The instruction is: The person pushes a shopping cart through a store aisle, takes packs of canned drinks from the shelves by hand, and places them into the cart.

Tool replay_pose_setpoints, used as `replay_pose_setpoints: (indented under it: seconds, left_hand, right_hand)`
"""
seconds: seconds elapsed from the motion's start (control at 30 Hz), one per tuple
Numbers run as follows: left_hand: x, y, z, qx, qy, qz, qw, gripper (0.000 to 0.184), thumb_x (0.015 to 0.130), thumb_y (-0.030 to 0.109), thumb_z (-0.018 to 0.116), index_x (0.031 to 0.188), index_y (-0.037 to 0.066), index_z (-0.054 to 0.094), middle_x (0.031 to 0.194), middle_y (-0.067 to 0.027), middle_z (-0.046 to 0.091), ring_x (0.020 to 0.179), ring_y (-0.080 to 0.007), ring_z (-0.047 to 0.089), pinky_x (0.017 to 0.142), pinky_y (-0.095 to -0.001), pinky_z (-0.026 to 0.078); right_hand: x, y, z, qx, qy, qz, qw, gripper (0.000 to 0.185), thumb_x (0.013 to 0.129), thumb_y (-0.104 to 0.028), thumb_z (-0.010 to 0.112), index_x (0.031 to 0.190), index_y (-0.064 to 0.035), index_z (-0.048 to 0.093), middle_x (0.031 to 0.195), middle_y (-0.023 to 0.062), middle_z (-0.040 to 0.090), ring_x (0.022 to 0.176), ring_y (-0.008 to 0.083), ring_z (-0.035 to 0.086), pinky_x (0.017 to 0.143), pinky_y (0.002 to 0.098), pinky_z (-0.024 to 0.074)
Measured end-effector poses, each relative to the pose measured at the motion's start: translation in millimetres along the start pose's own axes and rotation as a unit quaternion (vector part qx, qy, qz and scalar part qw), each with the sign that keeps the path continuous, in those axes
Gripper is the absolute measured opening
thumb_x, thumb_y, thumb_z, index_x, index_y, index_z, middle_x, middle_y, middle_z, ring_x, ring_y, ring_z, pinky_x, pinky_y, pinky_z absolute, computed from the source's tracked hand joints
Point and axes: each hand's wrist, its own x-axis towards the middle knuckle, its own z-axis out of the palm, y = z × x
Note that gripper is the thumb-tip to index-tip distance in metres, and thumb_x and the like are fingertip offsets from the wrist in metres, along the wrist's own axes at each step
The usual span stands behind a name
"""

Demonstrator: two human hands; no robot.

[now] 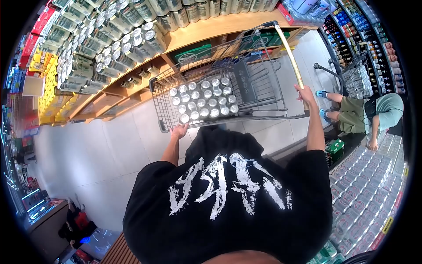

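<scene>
A dark wire shopping cart stands sideways in front of me, holding several rows of silver-topped cans. My right hand is closed around the cart's pale push handle, near its lower end. At the near corner of the basket, my left hand has its fingers curled over the rim, beside the closest cans. A dark panel is fixed inside the basket, toward the handle side.
Wooden shelving stacked with cans runs along the far side. At right, another person reaches to a stack of wrapped cans; a second cart stands beyond them. Tiled floor extends to the left.
</scene>
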Motion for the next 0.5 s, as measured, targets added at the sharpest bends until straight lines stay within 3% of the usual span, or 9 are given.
replay_pose_setpoints:
  seconds: [0.1, 0.2, 0.23, 0.33, 0.37, 0.5]
  left_hand:
    - [-17.0, -10.1, 5.0, -0.014, -0.023, -0.018, 0.999, 0.072, 0.089, 0.068, 0.017, 0.140, 0.023, 0.040, 0.149, -0.0119, 0.029, 0.139, -0.0327, 0.020, 0.112, -0.0548, 0.003]
    - [-36.4, -9.0, 7.4, -0.013, -0.027, -0.037, 0.999, 0.071, 0.088, 0.069, 0.018, 0.140, 0.027, 0.038, 0.149, -0.0111, 0.028, 0.140, -0.0329, 0.017, 0.112, -0.0546, 0.002]
    - [-41.5, -9.9, 7.5, -0.037, -0.032, -0.044, 0.998, 0.075, 0.083, 0.076, 0.022, 0.141, 0.030, 0.037, 0.151, -0.0133, 0.023, 0.141, -0.0344, 0.011, 0.111, -0.0547, 0.000]
    - [-55.4, -13.2, 18.5, -0.041, 0.008, -0.053, 0.998, 0.077, 0.077, 0.082, 0.031, 0.137, 0.035, 0.040, 0.149, -0.0162, 0.024, 0.140, -0.0366, 0.009, 0.109, -0.0584, 0.002]
    - [-55.9, -17.8, 23.8, -0.093, 0.003, -0.062, 0.994, 0.083, 0.070, 0.085, 0.039, 0.137, 0.035, 0.041, 0.151, -0.0170, 0.020, 0.141, -0.0359, 0.003, 0.109, -0.0589, 0.001]
    - [-50.2, -41.4, 44.5, -0.110, 0.013, -0.046, 0.993, 0.093, 0.064, 0.086, 0.048, 0.138, 0.030, 0.041, 0.152, -0.0204, 0.011, 0.140, -0.0405, -0.001, 0.108, -0.0627, 0.004]
  right_hand:
    - [-16.9, -3.3, 6.8, 0.058, -0.055, 0.021, 0.997, 0.041, 0.085, -0.042, 0.065, 0.086, -0.0022, 0.056, 0.047, -0.0027, 0.039, 0.035, 0.0064, 0.036, 0.046, 0.0263, 0.0484]
    - [-34.9, -7.9, 18.7, 0.089, -0.081, 0.019, 0.993, 0.041, 0.085, -0.043, 0.064, 0.091, -0.0023, 0.058, 0.047, -0.0031, 0.037, 0.035, 0.0060, 0.032, 0.050, 0.0272, 0.0493]
    - [-39.6, -8.1, 22.5, 0.093, -0.084, 0.014, 0.992, 0.041, 0.086, -0.043, 0.063, 0.093, -0.0022, 0.058, 0.047, -0.0034, 0.037, 0.035, 0.0058, 0.032, 0.050, 0.0271, 0.0494]
    - [-49.8, -2.4, 34.0, 0.096, -0.085, 0.006, 0.992, 0.041, 0.087, -0.041, 0.062, 0.102, -0.0024, 0.060, 0.048, -0.0039, 0.036, 0.036, 0.0058, 0.033, 0.050, 0.0269, 0.0496]
    - [-52.1, -1.6, 38.1, 0.092, -0.083, 0.002, 0.992, 0.041, 0.087, -0.041, 0.062, 0.103, -0.0025, 0.060, 0.048, -0.0039, 0.036, 0.035, 0.0059, 0.033, 0.050, 0.0271, 0.0495]
    - [-60.7, -7.1, 59.7, 0.082, -0.052, -0.014, 0.995, 0.039, 0.086, -0.037, 0.063, 0.104, -0.0023, 0.061, 0.049, -0.0029, 0.038, 0.036, 0.0067, 0.036, 0.043, 0.0261, 0.0464]
